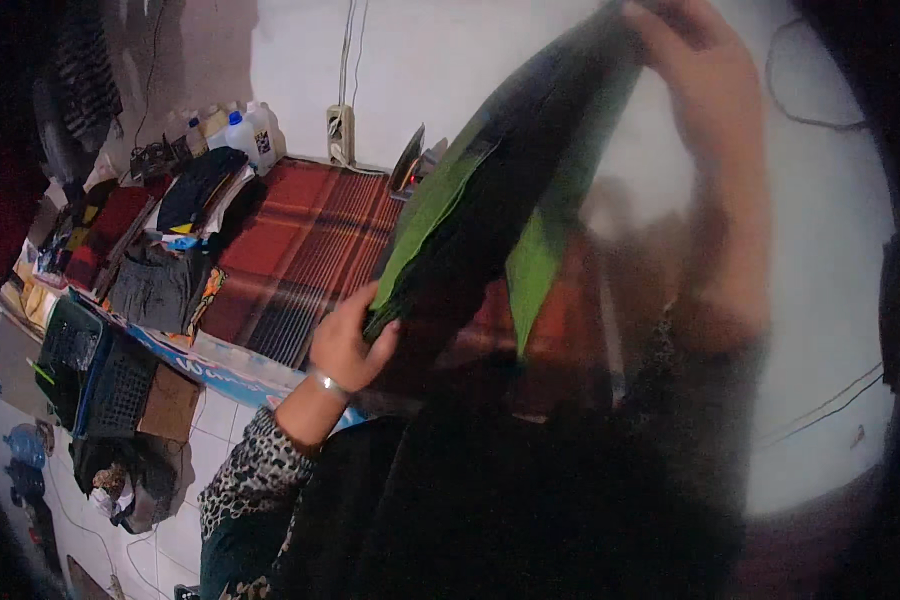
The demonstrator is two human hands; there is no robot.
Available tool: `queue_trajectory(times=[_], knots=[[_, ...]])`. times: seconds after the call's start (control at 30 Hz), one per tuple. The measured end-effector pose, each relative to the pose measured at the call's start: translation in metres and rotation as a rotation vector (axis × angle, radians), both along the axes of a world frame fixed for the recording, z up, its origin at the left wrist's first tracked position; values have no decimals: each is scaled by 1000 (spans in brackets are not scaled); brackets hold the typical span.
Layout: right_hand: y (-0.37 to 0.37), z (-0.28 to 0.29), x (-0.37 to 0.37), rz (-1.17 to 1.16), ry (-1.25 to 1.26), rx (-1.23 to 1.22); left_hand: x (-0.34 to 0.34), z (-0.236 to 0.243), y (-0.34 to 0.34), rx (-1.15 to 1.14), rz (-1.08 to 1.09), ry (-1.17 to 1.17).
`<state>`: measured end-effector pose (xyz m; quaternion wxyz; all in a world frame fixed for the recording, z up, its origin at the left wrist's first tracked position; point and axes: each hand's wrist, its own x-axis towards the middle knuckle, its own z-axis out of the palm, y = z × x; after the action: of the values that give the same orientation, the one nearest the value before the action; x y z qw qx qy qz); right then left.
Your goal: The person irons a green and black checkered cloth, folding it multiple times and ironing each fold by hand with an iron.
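A dark piece of cloth with bright green parts [450, 205] is stretched at a slant between my two hands, probably a garment, though its kind is not plain. At its lower left end, my left hand [352, 342] is closed on the gathered edge. High at the upper right, my right hand [685, 45] grips the other end, slightly blurred. One green corner [532, 285] hangs free below the middle. Behind the cloth stands what looks like an iron [410, 170] with a small red light, partly hidden.
A red plaid cloth [300, 245] covers the table. Folded clothes [200, 195] lie in piles at its left, with plastic bottles [240, 135] behind. A power strip [340, 135] hangs on the wall. On the tiled floor are a dark basket [115, 395] and a cardboard box [168, 402].
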<state>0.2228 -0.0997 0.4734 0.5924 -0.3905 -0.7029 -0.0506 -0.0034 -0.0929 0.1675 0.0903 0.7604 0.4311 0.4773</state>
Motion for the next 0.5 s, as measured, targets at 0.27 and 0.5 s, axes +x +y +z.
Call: queue_trajectory(times=[0.27, 0.5], knots=[[14, 46, -11, -110, 34, -7, -118, 45, 6, -299, 11, 295], [32, 100, 13, -380, 17, 147, -208, 115, 92, 257, 273, 251]])
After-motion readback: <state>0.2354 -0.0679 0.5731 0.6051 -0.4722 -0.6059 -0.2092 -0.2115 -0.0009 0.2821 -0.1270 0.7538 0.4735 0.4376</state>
